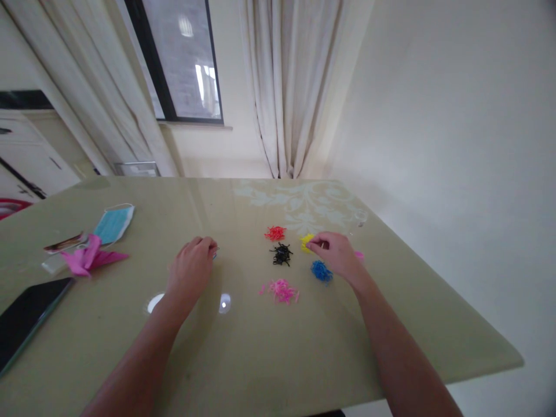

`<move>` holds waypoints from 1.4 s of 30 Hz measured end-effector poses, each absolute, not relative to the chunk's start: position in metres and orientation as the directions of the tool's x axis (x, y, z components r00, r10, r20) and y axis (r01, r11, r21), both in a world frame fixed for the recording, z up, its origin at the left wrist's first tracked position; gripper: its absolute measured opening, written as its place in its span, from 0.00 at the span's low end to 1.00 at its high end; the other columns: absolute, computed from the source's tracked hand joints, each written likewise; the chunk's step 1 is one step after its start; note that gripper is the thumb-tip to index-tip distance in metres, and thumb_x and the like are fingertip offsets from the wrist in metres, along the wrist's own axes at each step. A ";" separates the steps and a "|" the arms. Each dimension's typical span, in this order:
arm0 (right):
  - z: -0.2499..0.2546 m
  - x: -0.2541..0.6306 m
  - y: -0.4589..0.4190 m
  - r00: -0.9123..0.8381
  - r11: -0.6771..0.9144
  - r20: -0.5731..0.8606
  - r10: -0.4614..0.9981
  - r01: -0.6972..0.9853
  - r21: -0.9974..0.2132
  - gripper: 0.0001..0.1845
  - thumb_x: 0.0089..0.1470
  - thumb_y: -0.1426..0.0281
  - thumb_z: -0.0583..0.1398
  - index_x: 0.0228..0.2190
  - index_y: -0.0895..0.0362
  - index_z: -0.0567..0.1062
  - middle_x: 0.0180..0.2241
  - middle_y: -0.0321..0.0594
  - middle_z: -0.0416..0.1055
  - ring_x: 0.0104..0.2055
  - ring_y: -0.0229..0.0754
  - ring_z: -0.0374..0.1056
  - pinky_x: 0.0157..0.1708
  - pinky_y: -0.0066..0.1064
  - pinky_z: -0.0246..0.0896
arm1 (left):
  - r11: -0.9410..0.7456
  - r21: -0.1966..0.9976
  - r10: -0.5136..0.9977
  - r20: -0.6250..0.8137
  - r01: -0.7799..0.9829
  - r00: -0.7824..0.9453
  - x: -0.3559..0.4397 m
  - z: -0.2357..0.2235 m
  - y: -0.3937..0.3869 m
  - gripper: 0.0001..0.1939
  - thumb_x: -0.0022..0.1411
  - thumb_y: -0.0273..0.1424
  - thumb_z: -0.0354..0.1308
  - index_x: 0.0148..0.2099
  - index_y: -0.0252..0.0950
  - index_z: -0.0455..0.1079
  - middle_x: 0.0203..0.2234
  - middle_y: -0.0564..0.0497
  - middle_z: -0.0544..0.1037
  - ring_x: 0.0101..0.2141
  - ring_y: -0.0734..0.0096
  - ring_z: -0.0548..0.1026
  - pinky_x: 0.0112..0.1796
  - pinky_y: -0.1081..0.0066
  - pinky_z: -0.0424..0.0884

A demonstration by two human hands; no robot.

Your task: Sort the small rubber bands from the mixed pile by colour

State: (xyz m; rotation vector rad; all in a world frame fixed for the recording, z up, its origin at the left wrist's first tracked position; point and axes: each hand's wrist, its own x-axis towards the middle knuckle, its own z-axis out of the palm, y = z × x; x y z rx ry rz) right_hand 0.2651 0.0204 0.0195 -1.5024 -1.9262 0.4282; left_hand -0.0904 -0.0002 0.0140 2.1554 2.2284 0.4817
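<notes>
Small heaps of tiny coloured pieces lie on the glossy table (269,359): a red heap (275,233), a black heap (281,254), a yellow heap (306,241), a blue heap (321,270) and a pink heap (283,290). My right hand (336,255) rests among them, fingertips pinched at the yellow heap. A bit of pink shows just behind that hand. My left hand (194,266) lies to the left of the heaps, fingers curled, with something small and pale at its fingertips that I cannot make out.
At the left lie a blue face mask (113,223), a pink folded paper shape (89,258), a card and a dark tablet (26,317). The table's right edge runs near a wall. Curtains and a window stand behind.
</notes>
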 end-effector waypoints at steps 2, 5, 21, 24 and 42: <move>0.017 0.241 0.014 -0.128 0.347 0.361 0.924 0.680 -0.646 0.10 0.59 0.65 0.65 0.29 0.57 0.83 0.26 0.40 0.78 0.26 0.40 0.66 0.29 0.32 0.57 | -0.017 0.321 0.964 0.255 0.947 -0.069 -0.089 0.017 -0.001 0.17 0.74 0.35 0.45 0.47 0.38 0.76 0.46 0.43 0.82 0.42 0.55 0.79 0.42 0.62 0.71; 0.013 0.211 0.002 -0.193 0.416 0.380 0.905 0.591 -0.691 0.08 0.60 0.66 0.66 0.31 0.56 0.83 0.27 0.39 0.77 0.26 0.39 0.65 0.29 0.31 0.57 | -0.076 0.464 0.944 0.319 0.883 -0.086 -0.087 0.019 -0.002 0.16 0.73 0.37 0.47 0.47 0.38 0.75 0.43 0.44 0.83 0.41 0.57 0.80 0.43 0.63 0.71; 0.009 0.189 -0.013 -0.244 0.451 0.379 0.893 0.478 -0.754 0.08 0.62 0.68 0.65 0.30 0.55 0.82 0.27 0.38 0.75 0.27 0.39 0.66 0.28 0.30 0.58 | -0.013 0.511 0.955 0.261 0.859 -0.141 -0.076 0.021 -0.005 0.14 0.72 0.35 0.48 0.49 0.37 0.74 0.42 0.41 0.85 0.43 0.54 0.82 0.43 0.60 0.74; 0.007 0.188 -0.014 -0.241 0.450 0.381 0.893 0.447 -0.773 0.10 0.62 0.64 0.66 0.32 0.55 0.82 0.27 0.38 0.75 0.27 0.39 0.66 0.28 0.30 0.58 | -0.187 0.782 0.964 0.264 0.595 -0.044 -0.066 0.016 -0.006 0.14 0.70 0.40 0.55 0.48 0.37 0.75 0.39 0.44 0.86 0.39 0.60 0.83 0.43 0.62 0.77; 0.019 0.186 -0.026 -0.240 0.540 0.486 0.840 0.297 -0.787 0.15 0.62 0.55 0.66 0.34 0.53 0.85 0.27 0.38 0.72 0.26 0.38 0.63 0.26 0.31 0.56 | -0.232 0.970 0.954 0.212 0.074 0.212 -0.018 0.013 -0.036 0.10 0.66 0.37 0.65 0.45 0.37 0.79 0.37 0.48 0.84 0.38 0.67 0.81 0.42 0.69 0.77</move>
